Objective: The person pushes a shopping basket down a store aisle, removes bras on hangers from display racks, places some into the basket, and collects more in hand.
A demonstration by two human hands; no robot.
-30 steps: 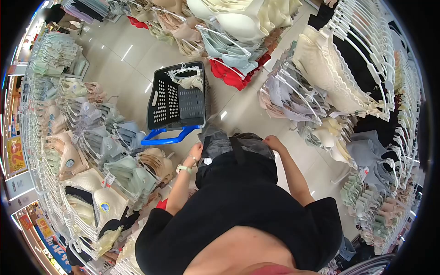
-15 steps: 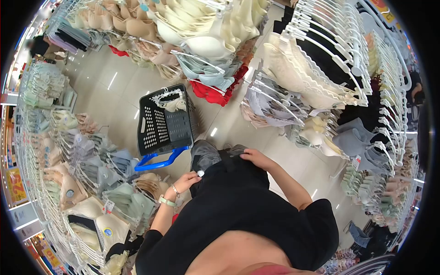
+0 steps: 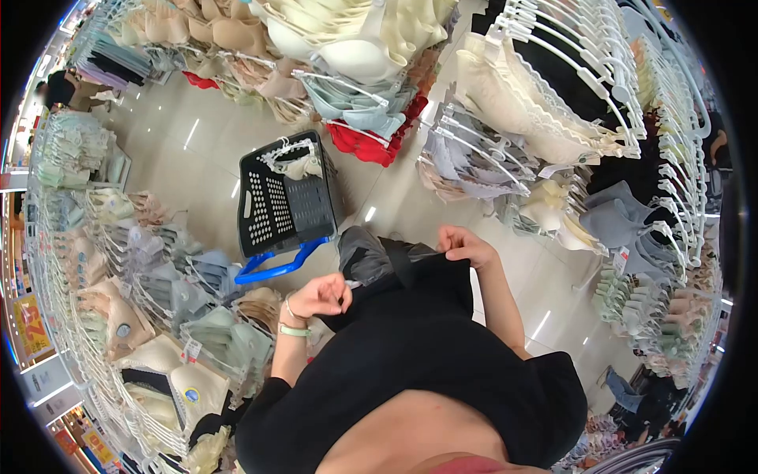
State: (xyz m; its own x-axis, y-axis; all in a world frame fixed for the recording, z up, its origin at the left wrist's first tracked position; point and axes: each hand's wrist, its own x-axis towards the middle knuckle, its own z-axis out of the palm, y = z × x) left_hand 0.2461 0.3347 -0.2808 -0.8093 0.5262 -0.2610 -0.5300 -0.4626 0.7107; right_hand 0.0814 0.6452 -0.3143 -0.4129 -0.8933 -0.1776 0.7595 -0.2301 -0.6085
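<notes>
My left hand [image 3: 323,295] is closed at the left side of the black shirt [image 3: 403,332], with fingers bent; what it holds, if anything, is too small to name. On the other side, my right hand [image 3: 466,246] pinches the hem of the shirt and lifts it a little. A dark strap hangs over the grey patterned trousers [image 3: 362,246] between the hands. Ahead and to the left stands a black shopping basket [image 3: 308,210] with a blue handle [image 3: 284,269]. Inside it lies a cream bra [image 3: 303,167] on a white hanger.
Racks of bras on hangers stand on both sides, with pale green ones [image 3: 229,340] at left and a large cream lace one [image 3: 513,95] at right. Red bras [image 3: 365,144] hang ahead. A person [image 3: 69,88] is at the far upper left.
My right hand first moved inward to the waist, then outward with the shirt hem. My left hand has risen beside the shirt. The view has shifted, so the basket appears further left.
</notes>
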